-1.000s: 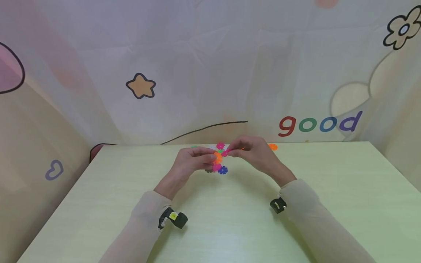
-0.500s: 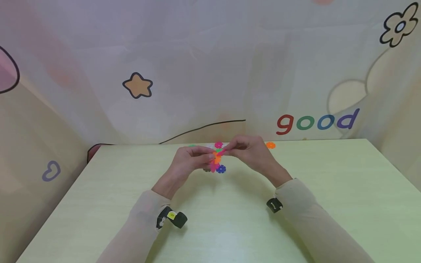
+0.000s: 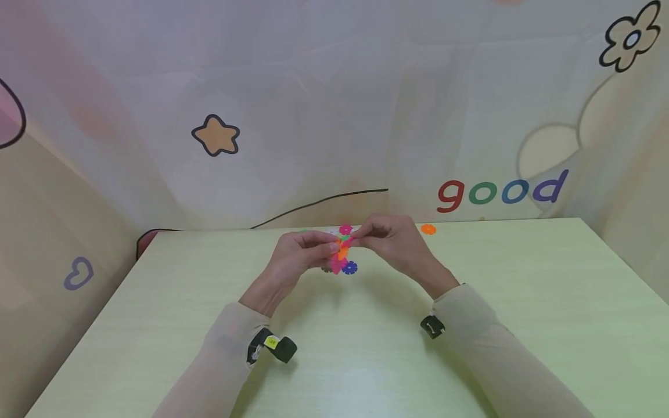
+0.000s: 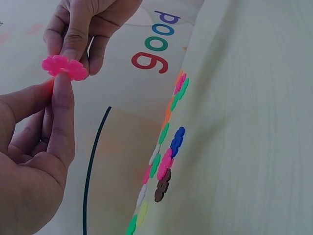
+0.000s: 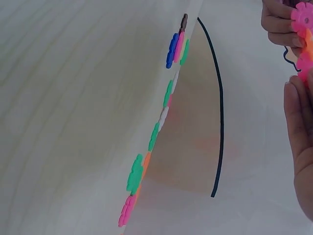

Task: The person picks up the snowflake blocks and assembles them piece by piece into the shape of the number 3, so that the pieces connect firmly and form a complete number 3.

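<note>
In the head view my left hand point(image 3: 302, 254) pinches an orange snowflake building disc point(image 3: 342, 252), linked with a pink disc point(image 5: 302, 18) at one edge. My right hand point(image 3: 389, 239) holds another pink snowflake disc point(image 5: 304, 63) between thumb and fingertips, right at the orange disc's opposite edge. The left wrist view shows this pink disc point(image 4: 63, 67) between both sets of fingertips, with most of the orange disc hidden. Both hands are raised over the far part of the table.
Several loose snowflake discs lie near the table's point(image 3: 345, 360) far edge, among them a blue disc point(image 3: 349, 267), a brown disc point(image 4: 163, 186), a green disc point(image 5: 135, 174) and an orange disc point(image 3: 428, 229). A printed cloth backdrop point(image 3: 313, 116) stands behind the table.
My right hand has moved slightly left, turning its pink disc and bringing it up to the orange disc's edge. The left hand keeps its grip. The head view has shifted a little.
</note>
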The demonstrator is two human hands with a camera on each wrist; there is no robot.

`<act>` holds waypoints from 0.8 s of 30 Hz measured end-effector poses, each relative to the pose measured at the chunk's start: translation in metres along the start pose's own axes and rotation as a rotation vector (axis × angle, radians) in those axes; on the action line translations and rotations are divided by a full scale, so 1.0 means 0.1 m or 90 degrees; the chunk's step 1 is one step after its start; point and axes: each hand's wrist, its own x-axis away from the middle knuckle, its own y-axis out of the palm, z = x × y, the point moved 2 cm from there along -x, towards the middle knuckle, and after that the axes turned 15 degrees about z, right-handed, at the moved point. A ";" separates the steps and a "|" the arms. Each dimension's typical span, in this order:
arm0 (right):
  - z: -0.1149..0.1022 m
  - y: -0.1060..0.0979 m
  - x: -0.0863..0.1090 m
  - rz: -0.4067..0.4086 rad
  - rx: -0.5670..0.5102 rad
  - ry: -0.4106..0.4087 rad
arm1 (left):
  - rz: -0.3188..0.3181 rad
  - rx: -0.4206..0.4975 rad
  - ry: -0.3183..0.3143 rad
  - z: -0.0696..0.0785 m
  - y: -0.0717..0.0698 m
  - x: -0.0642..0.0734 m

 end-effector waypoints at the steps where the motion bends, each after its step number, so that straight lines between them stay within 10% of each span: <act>1: 0.00 0.00 0.00 -0.002 0.000 -0.001 | -0.002 -0.001 -0.001 0.00 0.00 0.00; 24: 0.03 0.00 -0.11 -0.101 -0.045 0.014 | -0.071 -0.074 0.063 0.03 -0.03 0.01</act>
